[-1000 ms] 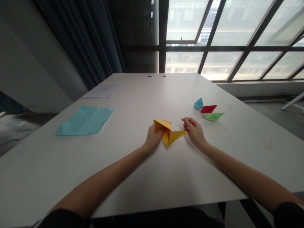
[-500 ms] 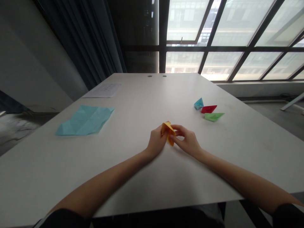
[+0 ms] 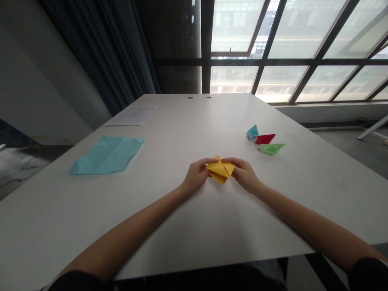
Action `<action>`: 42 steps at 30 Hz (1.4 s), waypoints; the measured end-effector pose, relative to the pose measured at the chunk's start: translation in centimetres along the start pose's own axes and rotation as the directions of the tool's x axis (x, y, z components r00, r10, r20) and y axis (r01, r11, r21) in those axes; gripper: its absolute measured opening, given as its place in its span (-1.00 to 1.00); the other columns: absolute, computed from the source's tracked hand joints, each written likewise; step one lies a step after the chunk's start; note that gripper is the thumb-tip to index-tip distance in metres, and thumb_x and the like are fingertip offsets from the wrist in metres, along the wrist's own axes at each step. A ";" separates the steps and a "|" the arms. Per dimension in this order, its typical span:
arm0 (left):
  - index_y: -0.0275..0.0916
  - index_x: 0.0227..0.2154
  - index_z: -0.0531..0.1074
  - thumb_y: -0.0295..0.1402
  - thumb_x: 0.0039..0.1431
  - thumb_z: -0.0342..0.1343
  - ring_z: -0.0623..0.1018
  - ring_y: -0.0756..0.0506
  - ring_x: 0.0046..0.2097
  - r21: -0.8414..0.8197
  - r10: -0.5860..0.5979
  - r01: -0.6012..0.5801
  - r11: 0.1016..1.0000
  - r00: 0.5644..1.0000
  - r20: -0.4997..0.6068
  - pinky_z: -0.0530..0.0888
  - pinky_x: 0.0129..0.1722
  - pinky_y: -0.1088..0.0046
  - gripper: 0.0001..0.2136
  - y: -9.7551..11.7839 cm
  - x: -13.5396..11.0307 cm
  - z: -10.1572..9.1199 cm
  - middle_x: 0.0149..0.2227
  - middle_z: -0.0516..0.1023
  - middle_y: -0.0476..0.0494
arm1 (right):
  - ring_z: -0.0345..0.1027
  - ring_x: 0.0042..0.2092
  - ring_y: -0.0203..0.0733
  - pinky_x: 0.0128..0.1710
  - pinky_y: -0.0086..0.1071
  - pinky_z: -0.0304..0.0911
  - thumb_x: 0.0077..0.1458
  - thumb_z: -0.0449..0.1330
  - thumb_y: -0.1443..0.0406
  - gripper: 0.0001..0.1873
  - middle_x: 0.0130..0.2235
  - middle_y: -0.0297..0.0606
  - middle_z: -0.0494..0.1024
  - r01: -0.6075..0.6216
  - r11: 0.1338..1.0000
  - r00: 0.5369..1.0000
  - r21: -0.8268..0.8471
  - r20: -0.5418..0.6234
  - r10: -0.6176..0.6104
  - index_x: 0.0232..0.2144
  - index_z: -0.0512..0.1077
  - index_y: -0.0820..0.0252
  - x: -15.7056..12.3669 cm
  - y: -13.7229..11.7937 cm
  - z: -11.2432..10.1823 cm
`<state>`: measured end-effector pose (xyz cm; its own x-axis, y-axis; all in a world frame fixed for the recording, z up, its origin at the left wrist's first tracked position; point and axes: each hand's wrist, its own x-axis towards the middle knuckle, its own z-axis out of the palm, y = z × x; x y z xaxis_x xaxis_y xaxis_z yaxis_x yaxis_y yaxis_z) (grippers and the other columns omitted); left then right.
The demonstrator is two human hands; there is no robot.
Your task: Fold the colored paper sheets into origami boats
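Note:
A folded piece of yellow origami paper point(image 3: 220, 169) is held between my two hands, just above the white table point(image 3: 169, 218). My left hand point(image 3: 196, 174) pinches its left edge, with the thumb partly hidden behind the paper. On the opposite side my right hand point(image 3: 245, 173) grips the right edge, fingertips along the top. The yellow paper shows a broad creased face with a point hanging toward me. Beyond my right hand lie three small folded paper boats: a blue one point(image 3: 252, 132), a red one point(image 3: 265, 139) and a green one point(image 3: 272, 149).
A creased light-blue paper sheet point(image 3: 108, 155) lies on the left of the table. Farther back, near the left edge, are printed white sheets point(image 3: 130, 116). Two round grommets point(image 3: 190, 97) sit at the far end. Curtain and windows stand behind.
The yellow paper has been turned and spread, so its wide face now shows. My hands have moved apart to its two opposite edges.

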<state>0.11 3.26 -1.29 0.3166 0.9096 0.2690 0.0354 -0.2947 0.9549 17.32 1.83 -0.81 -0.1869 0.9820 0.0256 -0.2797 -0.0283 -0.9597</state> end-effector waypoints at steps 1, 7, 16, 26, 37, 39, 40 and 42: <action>-0.25 -0.24 0.45 -0.55 -0.09 -0.05 0.48 -0.04 -0.26 -0.040 -0.031 0.031 0.999 1.000 0.006 0.45 -0.34 0.47 -0.68 -0.1 0.1 -0.1 -0.17 0.49 -0.13 | 0.38 -0.21 -0.16 -0.14 -0.24 0.26 -0.21 0.16 0.38 -0.73 -0.27 -0.29 0.53 -0.029 0.999 0.999 0.039 0.027 0.028 -0.34 0.48 0.12 0.0 -0.1 0.0; -0.21 -0.18 0.38 -0.47 -0.09 -0.02 0.46 -0.05 -0.25 -0.236 -0.195 0.208 0.949 0.978 0.077 0.47 -0.38 0.45 -0.67 0.4 0.1 -0.4 -0.13 0.42 -0.13 | 0.32 -0.09 -0.12 -0.03 -0.19 0.17 -0.24 0.09 0.40 -0.61 -0.16 -0.24 0.50 -0.037 0.995 0.994 0.095 0.111 0.026 -0.26 0.49 0.14 0.0 -0.8 0.2; -0.02 0.04 -0.01 -0.20 -0.03 0.07 0.46 -0.08 -0.24 -0.519 -0.337 0.338 0.786 0.936 0.099 0.47 -0.38 0.36 -0.43 1.6 -0.8 0.9 -0.05 0.29 -0.18 | 0.14 0.09 -0.09 0.10 -0.17 0.01 -0.10 0.15 0.31 -0.56 0.05 -0.33 0.34 0.149 0.974 0.981 -0.173 0.149 -0.123 -0.08 0.38 0.04 -0.2 0.2 -0.5; 0.03 0.09 -0.15 -0.45 -0.22 0.25 0.48 -0.03 -0.36 -0.461 -0.333 0.403 0.791 0.915 0.230 0.45 -0.48 0.46 -0.15 2.2 -1.1 0.8 -0.15 0.33 -0.13 | 0.39 -0.20 -0.20 -0.20 -0.28 0.32 -0.05 0.18 0.22 -0.62 -0.13 -0.21 0.47 0.198 0.945 0.980 -0.261 0.016 -0.200 -0.12 0.36 0.09 0.1 -0.6 -0.9; 0.01 0.10 -0.13 -0.45 -0.16 0.20 0.47 -0.04 -0.30 -0.536 -0.371 0.559 0.633 0.826 0.424 0.43 -0.39 0.45 -0.21 2.4 -1.1 0.0 -0.16 0.34 -0.12 | 0.41 -0.25 -0.21 -0.21 -0.31 0.34 -0.07 0.20 0.23 -0.81 -0.30 -0.25 0.54 0.314 0.833 0.944 -0.456 0.055 -0.326 -0.34 0.47 0.15 0.3 0.0 -1.8; -0.02 0.10 -0.10 -0.44 -0.14 0.18 0.47 -0.04 -0.29 -0.548 -0.353 0.585 0.598 0.806 0.475 0.42 -0.39 0.45 -0.25 2.3 -1.1 -0.1 -0.14 0.33 -0.14 | 0.42 -0.30 -0.23 -0.25 -0.34 0.35 -0.05 0.19 0.24 -0.83 -0.33 -0.26 0.54 0.333 0.803 0.933 -0.494 0.050 -0.356 -0.35 0.48 0.15 0.1 -0.1 -1.7; -0.02 0.09 -0.09 -0.44 -0.14 0.17 0.47 -0.05 -0.29 -0.550 -0.344 0.597 0.584 0.796 0.498 0.42 -0.39 0.44 -0.26 2.3 -1.0 -0.2 -0.13 0.32 -0.15 | 0.42 -0.32 -0.23 -0.27 -0.35 0.35 -0.05 0.18 0.24 -0.83 -0.34 -0.26 0.54 0.335 0.801 0.932 -0.497 0.049 -0.359 -0.36 0.48 0.15 0.1 -0.2 -1.6; -0.03 0.10 -0.10 -0.43 -0.14 0.17 0.47 -0.05 -0.29 -0.553 -0.336 0.614 0.564 0.782 0.525 0.42 -0.38 0.44 -0.25 2.2 -1.0 -0.3 -0.10 0.30 -0.16 | 0.42 -0.36 -0.25 -0.31 -0.36 0.36 -0.05 0.19 0.24 -0.84 -0.36 -0.27 0.54 0.330 0.811 0.934 -0.484 0.043 -0.354 -0.36 0.47 0.16 0.0 -0.4 -1.4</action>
<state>-0.46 1.81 0.57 0.7332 0.6567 -0.1767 -0.3095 0.5536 0.7731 18.75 2.08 -0.86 -0.1161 0.9193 0.3760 0.1675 0.3913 -0.9049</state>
